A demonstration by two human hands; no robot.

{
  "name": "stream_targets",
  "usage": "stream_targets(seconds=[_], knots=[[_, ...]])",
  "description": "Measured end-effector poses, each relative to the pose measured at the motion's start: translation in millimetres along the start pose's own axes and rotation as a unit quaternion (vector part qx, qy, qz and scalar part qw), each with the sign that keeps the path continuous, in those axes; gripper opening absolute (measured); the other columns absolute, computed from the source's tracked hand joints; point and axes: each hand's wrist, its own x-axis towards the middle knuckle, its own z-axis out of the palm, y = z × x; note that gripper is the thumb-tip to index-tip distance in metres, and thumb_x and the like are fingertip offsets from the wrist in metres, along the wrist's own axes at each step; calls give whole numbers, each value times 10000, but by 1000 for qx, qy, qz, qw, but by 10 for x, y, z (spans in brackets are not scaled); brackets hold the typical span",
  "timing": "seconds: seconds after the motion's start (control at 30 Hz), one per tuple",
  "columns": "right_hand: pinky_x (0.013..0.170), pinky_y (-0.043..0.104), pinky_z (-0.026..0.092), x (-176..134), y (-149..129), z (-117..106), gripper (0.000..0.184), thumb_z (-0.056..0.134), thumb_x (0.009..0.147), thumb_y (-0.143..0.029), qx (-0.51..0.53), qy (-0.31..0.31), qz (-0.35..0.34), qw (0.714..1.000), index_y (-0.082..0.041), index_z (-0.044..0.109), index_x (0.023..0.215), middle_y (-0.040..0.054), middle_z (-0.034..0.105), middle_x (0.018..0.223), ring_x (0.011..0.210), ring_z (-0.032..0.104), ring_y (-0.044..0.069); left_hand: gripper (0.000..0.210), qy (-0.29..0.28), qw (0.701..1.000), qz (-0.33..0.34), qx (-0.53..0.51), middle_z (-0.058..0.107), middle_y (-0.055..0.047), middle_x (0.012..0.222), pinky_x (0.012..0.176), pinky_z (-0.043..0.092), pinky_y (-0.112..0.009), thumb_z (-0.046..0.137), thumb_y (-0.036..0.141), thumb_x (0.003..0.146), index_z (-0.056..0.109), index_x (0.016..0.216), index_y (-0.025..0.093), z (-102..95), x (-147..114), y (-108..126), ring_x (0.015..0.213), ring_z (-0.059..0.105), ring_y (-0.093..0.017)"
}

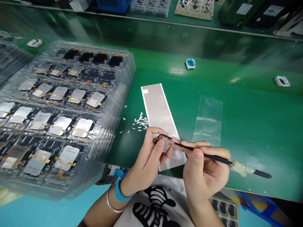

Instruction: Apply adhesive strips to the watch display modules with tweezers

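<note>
Between the fingers and thumb of my left hand [149, 157] is a small watch screen module [165, 143], its silvery back turned up and its rim black. My right hand [205, 173] grips black tweezers [210, 156], whose tips touch or nearly touch the module's right edge by an orange flex strip. Whatever the tips pinch is too small to make out. Tape or cloth wraps the tweezers' rear part. Beneath both hands lies a long white-edged sheet [157, 107] with a greyish middle. Small white pieces [141, 122] are scattered at its left.
Stacked clear plastic trays [123, 82] filled with similar modules rise at the left. A clear plastic bag [208, 119] lies right of the sheet. Watch cases [190, 64] stand towards the back of the green table [248, 126]. Boxes and trays line the shelf [170, 19] above.
</note>
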Motion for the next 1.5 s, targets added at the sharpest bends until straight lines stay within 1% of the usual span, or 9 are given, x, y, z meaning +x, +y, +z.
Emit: stream_targets(seconds=[0.17,0.47,0.83,0.97,1.13,1.23,1.33,1.4,1.5], knots=[[656,368,672,2,-7,-4,107,570,965,-138,-27,6,5,1000,-237,531,962,21,659,836,858,747,207,141,-3,1000,10,13,506,41,700,564,389,-212,373,357,1080,451,1099,241,-2,8,3,582,397,-105],[661,318,662,-7,3,-16,134,565,968,-110,19,2,16,1000,-241,570,995,22,659,878,854,724,172,131,-5,1000,12,8,531,42,717,563,385,-187,371,345,1086,454,1104,244,1,9,-2,584,411,-83],[717,365,666,-8,-1,-12,161,551,969,-93,28,-12,6,1000,-248,581,1002,30,669,867,880,736,199,92,37,998,41,16,525,57,670,493,346,-164,428,318,1072,445,1023,243,31,22,-29,552,456,-72],[654,327,670,-26,19,-13,146,547,975,-106,20,-16,15,1000,-246,573,1008,31,662,863,878,736,194,102,49,997,60,29,522,65,689,538,386,-155,484,294,1054,441,983,234,17,35,-37,595,502,-63],[594,333,670,34,13,-54,138,567,957,-82,18,1,-26,1000,-208,547,1009,30,683,905,819,736,197,200,72,995,41,62,454,98,664,501,355,-138,586,273,1005,399,945,238,16,50,-35,532,430,-47],[674,391,682,176,-46,-215,136,615,931,-86,-11,40,-47,998,-188,547,987,35,686,908,823,739,210,165,56,994,43,80,468,97,669,519,377,-140,533,268,1031,392,950,244,8,33,-30,545,452,-50],[769,355,672,341,-90,-528,208,724,861,-103,-74,59,-38,995,-186,555,947,18,691,891,838,749,192,89,15,987,51,154,534,79,698,553,410,-162,430,256,1069,412,982,249,8,-7,6,575,496,-63],[768,295,659,416,-92,-776,231,760,843,-139,-124,43,0,991,-198,558,939,4,708,869,830,758,175,59,-37,968,52,243,609,45,813,622,456,-191,419,240,1069,450,1020,250,37,-27,49,673,574,-79],[652,248,647,455,-75,-1068,228,771,851,-211,-182,4,62,981,-208,556,929,8,743,831,694,759,169,66,-140,914,54,376,646,11,948,748,508,-249,454,226,1051,515,1057,249,142,-8,100,864,649,-132]])
